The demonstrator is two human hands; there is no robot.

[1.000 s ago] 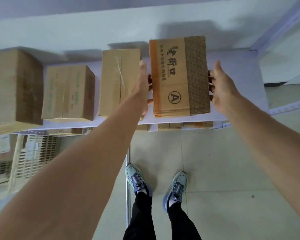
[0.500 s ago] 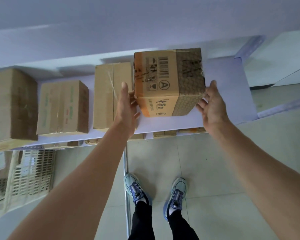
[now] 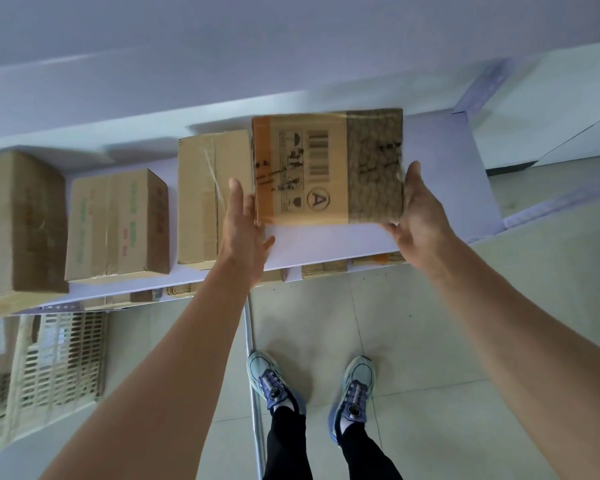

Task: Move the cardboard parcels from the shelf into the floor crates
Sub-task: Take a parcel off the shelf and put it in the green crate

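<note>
A cardboard parcel (image 3: 326, 168) with a barcode, a circled "A" and a dark patterned right end is held above the white shelf (image 3: 444, 192), tipped so its printed face looks at me. My left hand (image 3: 245, 230) presses flat against its left side with straight fingers. My right hand (image 3: 418, 216) cups its lower right corner, thumb up the side and fingers tucked under it. Three more parcels stand on the shelf to the left: a tall narrow one (image 3: 208, 199), a taped one (image 3: 115, 223) and a large one (image 3: 18, 223).
A cream slatted plastic crate (image 3: 59, 368) stands on the floor at lower left, under the shelf. A metal shelf post (image 3: 253, 375) runs down beside my feet (image 3: 274, 386). Edges of other cartons (image 3: 323, 268) show on a lower shelf. Tiled floor stretches right.
The parcel has been lifted off the shelf and tipped back, so the barcode face now shows. Both hands slid lower on its sides.
</note>
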